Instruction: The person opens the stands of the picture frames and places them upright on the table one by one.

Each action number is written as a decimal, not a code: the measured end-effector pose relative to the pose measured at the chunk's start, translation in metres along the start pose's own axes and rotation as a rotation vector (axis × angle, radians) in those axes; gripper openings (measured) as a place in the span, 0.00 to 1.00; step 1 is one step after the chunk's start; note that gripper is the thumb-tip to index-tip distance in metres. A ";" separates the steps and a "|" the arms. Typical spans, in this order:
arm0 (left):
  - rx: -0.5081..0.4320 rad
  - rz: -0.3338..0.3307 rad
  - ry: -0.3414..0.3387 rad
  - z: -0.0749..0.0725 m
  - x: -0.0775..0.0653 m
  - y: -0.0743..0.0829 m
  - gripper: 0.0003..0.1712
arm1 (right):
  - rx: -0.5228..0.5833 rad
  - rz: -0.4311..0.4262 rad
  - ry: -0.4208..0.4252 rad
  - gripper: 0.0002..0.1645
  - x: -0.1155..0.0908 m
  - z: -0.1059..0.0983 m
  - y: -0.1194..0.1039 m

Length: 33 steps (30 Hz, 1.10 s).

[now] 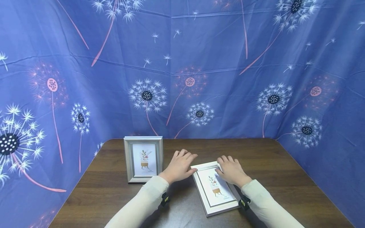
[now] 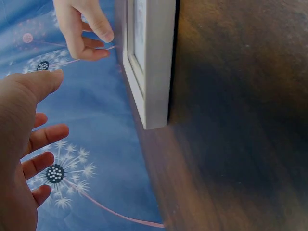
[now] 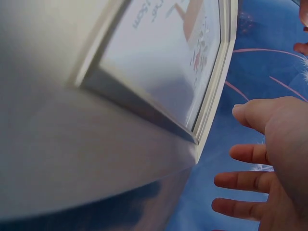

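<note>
A white picture frame (image 1: pixel 214 191) with a potted-plant print lies face up on the table, turned slightly askew. My left hand (image 1: pixel 179 166) hovers by its far left corner, fingers spread and relaxed. In the left wrist view, a gap separates that hand (image 2: pixel 17 144) from the frame (image 2: pixel 159 72). Over the frame's far right part is my right hand (image 1: pixel 232 171), its fingers loosely extended. The right wrist view shows this hand (image 3: pixel 288 159) holding nothing, apart from the frame's edge (image 3: pixel 211 91). Part of the frame's right side is hidden beneath the right hand.
A second picture frame (image 1: pixel 144 160), silver-white with a similar print, stands upright at the left, close to the left forearm. Both rest on a brown wooden table (image 1: pixel 285 190). A blue dandelion-patterned cloth (image 1: pixel 228 104) hangs behind the table and at both sides.
</note>
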<state>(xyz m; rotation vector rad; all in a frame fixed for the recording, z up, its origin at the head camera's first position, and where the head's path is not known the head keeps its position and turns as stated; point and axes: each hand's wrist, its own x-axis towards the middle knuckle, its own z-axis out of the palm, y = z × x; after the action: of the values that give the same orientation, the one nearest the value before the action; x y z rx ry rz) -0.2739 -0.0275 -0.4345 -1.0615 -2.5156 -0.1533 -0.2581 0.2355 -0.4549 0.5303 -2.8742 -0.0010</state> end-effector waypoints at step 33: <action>0.035 -0.070 -0.102 0.038 0.007 0.009 0.31 | 0.026 0.128 -0.043 0.27 -0.010 0.005 0.031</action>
<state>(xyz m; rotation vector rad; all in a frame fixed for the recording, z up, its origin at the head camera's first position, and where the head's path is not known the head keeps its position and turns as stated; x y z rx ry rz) -0.2843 -0.0064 -0.4668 -0.9918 -2.6383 -0.0755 -0.2614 0.2683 -0.4610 0.3543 -2.9489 0.0459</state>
